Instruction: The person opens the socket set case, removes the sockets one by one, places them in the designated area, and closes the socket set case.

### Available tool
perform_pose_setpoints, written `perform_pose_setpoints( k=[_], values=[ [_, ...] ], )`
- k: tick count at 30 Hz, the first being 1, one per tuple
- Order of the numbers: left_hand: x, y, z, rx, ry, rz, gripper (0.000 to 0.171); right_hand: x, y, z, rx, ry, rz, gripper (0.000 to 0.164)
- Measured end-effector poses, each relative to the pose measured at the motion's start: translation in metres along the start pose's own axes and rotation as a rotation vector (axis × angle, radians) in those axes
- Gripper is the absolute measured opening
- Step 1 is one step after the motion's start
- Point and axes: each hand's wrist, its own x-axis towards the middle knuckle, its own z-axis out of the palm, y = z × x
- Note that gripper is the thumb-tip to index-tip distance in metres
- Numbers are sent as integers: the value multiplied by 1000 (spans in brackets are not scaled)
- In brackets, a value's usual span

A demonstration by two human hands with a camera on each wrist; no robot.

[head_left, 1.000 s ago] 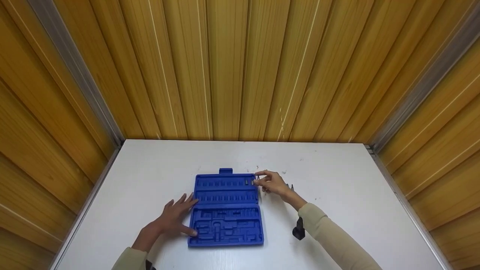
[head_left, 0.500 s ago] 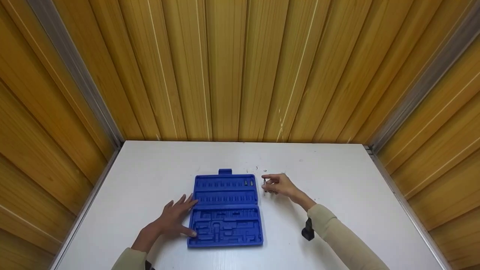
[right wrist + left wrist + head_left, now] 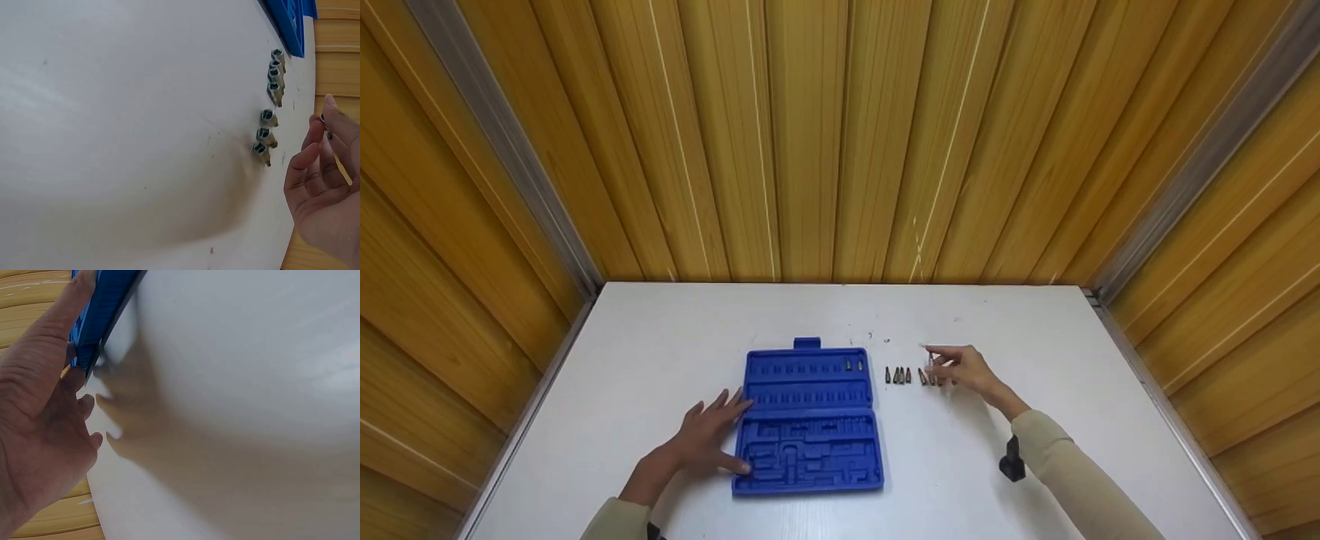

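A blue plastic tool case (image 3: pixel 810 412) lies unfolded on the white table, with moulded slots in both halves. Two small bits (image 3: pixel 854 366) sit in its upper right slots. My left hand (image 3: pixel 705 437) rests at the case's left side, fingers spread, its thumb on the lower left rim. To the right of the case, my right hand (image 3: pixel 966 370) pinches a small screwdriver bit (image 3: pixel 931 358) upright between thumb and fingertips. Just below that hand, several bits (image 3: pixel 263 135) lie on the table in a row, partly hidden by the fingers in the head view.
The white table (image 3: pixel 660 322) meets a yellow wood-pattern wall (image 3: pixel 810 150) at the back, with similar walls on both sides. Another group of bits (image 3: pixel 898 375) lies between the case and the right hand. Small dark specks dot the table behind them.
My right hand has moved right, away from the case's upper right corner, carrying the screwdriver bit. The bits on the table beside the case have come into view. My left hand has stayed put.
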Motion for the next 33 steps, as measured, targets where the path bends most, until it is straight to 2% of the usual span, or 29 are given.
perform_pose_setpoints(
  k=[5, 10, 19, 25, 33],
  values=[
    [0, -1, 0, -8, 10, -4, 115, -4, 14, -11, -69, 45, -1, 49],
    [0, -2, 1, -19, 11, -3, 116, -7, 28, -14, -130, 72, 15, 48],
    [-1, -5, 3, -22, 21, -11, 114, -11, 41, -15, -275, 55, 4, 44],
    [-1, -5, 4, -29, 7, -13, 114, -12, 43, -14, -263, 43, -42, 44],
    [1, -5, 2, -31, 5, -9, 113, -10, 47, -11, -273, 70, -71, 44]
  ],
)
